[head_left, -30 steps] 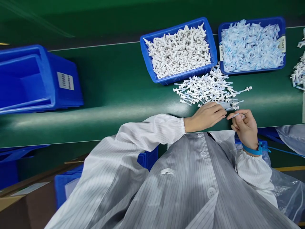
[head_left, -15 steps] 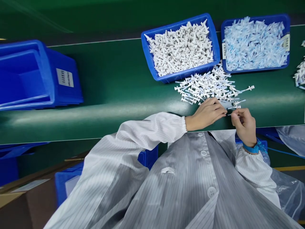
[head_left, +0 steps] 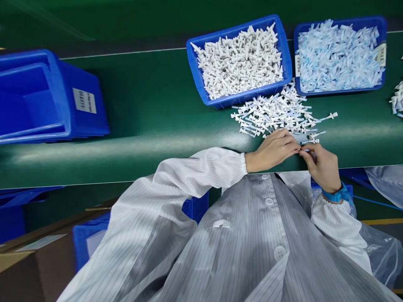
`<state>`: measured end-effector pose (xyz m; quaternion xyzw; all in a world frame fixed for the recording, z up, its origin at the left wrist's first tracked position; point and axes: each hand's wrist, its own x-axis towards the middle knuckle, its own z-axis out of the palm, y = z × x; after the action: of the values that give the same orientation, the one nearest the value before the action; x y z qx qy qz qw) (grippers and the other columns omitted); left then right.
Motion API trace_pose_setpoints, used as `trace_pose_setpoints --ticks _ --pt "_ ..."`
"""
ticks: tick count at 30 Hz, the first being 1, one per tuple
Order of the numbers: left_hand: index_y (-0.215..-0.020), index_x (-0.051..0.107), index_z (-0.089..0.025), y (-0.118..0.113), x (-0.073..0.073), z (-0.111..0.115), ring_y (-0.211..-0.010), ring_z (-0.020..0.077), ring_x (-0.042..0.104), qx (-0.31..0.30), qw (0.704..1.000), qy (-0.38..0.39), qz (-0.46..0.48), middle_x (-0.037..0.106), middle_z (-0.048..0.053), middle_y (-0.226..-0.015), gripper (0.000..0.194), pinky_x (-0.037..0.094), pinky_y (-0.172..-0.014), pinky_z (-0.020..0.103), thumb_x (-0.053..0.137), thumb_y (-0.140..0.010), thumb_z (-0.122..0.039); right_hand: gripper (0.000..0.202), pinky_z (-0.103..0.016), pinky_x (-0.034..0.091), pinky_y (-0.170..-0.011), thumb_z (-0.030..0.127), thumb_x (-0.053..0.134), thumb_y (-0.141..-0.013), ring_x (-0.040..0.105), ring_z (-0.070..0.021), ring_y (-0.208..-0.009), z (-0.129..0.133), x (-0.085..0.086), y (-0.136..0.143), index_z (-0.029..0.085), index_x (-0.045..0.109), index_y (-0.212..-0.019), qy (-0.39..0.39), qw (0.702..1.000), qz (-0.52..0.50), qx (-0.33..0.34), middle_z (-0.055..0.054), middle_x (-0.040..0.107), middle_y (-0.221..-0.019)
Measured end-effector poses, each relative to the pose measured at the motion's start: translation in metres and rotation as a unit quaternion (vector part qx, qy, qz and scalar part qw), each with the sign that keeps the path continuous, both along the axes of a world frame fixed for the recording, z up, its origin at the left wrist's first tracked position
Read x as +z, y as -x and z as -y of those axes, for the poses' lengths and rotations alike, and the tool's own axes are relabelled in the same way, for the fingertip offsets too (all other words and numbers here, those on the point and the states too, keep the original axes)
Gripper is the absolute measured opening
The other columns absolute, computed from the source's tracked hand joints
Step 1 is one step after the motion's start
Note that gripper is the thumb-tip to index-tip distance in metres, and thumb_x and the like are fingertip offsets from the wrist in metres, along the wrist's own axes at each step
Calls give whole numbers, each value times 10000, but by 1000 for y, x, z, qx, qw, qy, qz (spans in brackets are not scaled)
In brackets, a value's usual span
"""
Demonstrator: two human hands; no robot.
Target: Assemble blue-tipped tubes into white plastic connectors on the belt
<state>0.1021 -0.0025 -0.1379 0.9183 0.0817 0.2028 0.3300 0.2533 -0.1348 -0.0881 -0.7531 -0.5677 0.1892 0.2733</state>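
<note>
My left hand point(head_left: 275, 149) is closed, its fingertips pinching a tiny white part that barely shows. Close by on the right, my right hand point(head_left: 323, 164) pinches a small pale-blue piece point(head_left: 305, 149) between thumb and forefinger, and the fingertips of both hands nearly meet. Just beyond the hands lies a heap of white parts with pale-blue pieces point(head_left: 277, 112) on the green surface. Behind the heap, a blue bin point(head_left: 192, 69) holds many white nozzle-shaped parts point(head_left: 239, 63). Right of it stands a blue bin point(head_left: 385, 37) full of pale-blue pieces point(head_left: 340, 58).
Nested blue bins point(head_left: 83, 90) stand at the far left of the green work surface point(head_left: 141, 96). Another white pile point(head_left: 398, 100) is cut off by the right edge. Below the surface are a cardboard box point(head_left: 47, 264) and clear plastic bags point(head_left: 382, 247).
My right hand has moved slightly left, bringing its pinched piece up to my left fingertips. My left hand has hardly moved.
</note>
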Motion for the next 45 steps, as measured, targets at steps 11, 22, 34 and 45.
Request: trace_pose_setpoints --ticks 11,22,34,45 --pt "-1097 689 -161 -2 -2 -1 -1008 200 539 3 1000 -12 0 638 90 -974 357 429 -825 307 414 -1043 -383 107 -319 529 -693 307 668 -962 685 -194 -758 -5 -4 -2 233 735 -923 -91 995 30 17 -45 743 -898" --pt "-1081 703 -170 -4 -4 0 -1001 207 541 7 1000 -27 -11 635 79 -926 360 393 -799 323 424 -1037 -393 62 -304 556 -697 231 691 -944 705 -184 -790 -3 -8 -5 239 753 -942 -133 991 6 26 -28 746 -908" --pt "-1047 710 -174 -4 -5 0 -989 204 546 13 999 -36 2 652 73 -921 366 371 -768 317 411 -1044 -387 92 -297 521 -658 239 655 -966 685 -173 -740 -4 -8 -6 233 724 -906 -117 993 3 31 -20 737 -869" --pt "-1072 694 -174 -4 -2 -1 -1004 200 525 -3 999 -24 -23 654 74 -955 374 344 -790 314 394 -1051 -397 95 -285 502 -657 221 605 -994 681 -167 -761 -5 -12 -3 222 666 -921 -124 991 41 32 -18 720 -866"
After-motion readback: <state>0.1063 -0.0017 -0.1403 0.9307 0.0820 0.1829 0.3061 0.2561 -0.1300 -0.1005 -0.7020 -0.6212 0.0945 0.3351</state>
